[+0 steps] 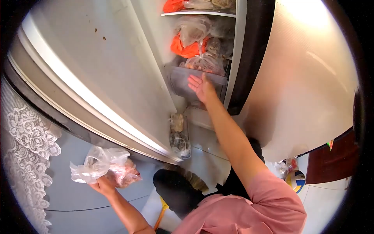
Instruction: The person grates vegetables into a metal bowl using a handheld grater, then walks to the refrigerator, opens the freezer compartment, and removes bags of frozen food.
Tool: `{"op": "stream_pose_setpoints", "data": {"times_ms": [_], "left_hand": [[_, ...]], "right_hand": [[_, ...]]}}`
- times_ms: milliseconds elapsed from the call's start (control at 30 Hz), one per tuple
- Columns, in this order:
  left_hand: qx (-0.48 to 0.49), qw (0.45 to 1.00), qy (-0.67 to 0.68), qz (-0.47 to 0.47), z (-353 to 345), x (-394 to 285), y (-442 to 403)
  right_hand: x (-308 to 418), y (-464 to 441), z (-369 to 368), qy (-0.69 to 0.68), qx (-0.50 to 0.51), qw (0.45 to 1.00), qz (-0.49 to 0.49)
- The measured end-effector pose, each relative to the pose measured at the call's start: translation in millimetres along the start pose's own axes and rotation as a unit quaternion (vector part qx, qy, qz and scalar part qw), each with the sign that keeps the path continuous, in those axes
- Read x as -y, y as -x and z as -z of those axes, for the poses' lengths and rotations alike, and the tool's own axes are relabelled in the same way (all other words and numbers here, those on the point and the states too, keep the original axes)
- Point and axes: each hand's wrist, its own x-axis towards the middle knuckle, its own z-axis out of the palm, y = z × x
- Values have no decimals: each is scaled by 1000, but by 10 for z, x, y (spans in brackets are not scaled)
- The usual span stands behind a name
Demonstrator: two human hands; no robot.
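Note:
My left hand (103, 186) grips a clear plastic bag of what looks like raw meat (124, 174), out to the left of the fridge door. The bag's loose top spreads above my fingers. My right hand (200, 86) is stretched out flat, fingers apart, at the front of a translucent drawer (181, 80) low in the fridge. Whether it touches the drawer front, I cannot tell. A knotted clear bag with reddish contents (205, 64) sits in the drawer, with an orange bag (187, 48) and other clear bags above it.
The fridge door (101, 58) stands wide on the left. A shelf (198, 14) holds more bags at the top. Below, a bin with packages (179, 136) is near the floor. Lace cloth (29, 136) hangs at far left; a ball (295, 180) lies at right.

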Motion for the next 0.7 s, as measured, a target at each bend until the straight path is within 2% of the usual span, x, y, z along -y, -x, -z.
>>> {"op": "stream_pose_setpoints", "data": {"times_ms": [67, 300, 367, 467, 533, 600, 667, 700], "left_hand": [[-51, 998, -17, 26, -93, -107, 7], [-53, 997, -33, 40, -56, -69, -4], [-63, 997, -24, 28, -72, -69, -6], [-86, 995, -32, 31, -182, -208, 14], [-88, 995, -22, 39, 106, 243, -66], [-93, 994, -30, 54, 295, 297, 6], [-129, 990, -63, -8, 42, 84, -14], [-117, 992, -38, 10, -76, -61, -16]], "right_hand": [[65, -143, 35, 8, -6, 1000, 21], [285, -615, 128, -6, -57, 998, 40], [291, -718, 145, -3, -92, 993, 72], [294, -678, 167, 26, -69, 995, 60], [305, -783, 221, 18, -70, 996, 56], [133, -682, 270, 13, -76, 996, 34], [142, -355, 115, 103, -78, 991, 35], [73, -113, 48, 206, -49, 977, -10]]}}
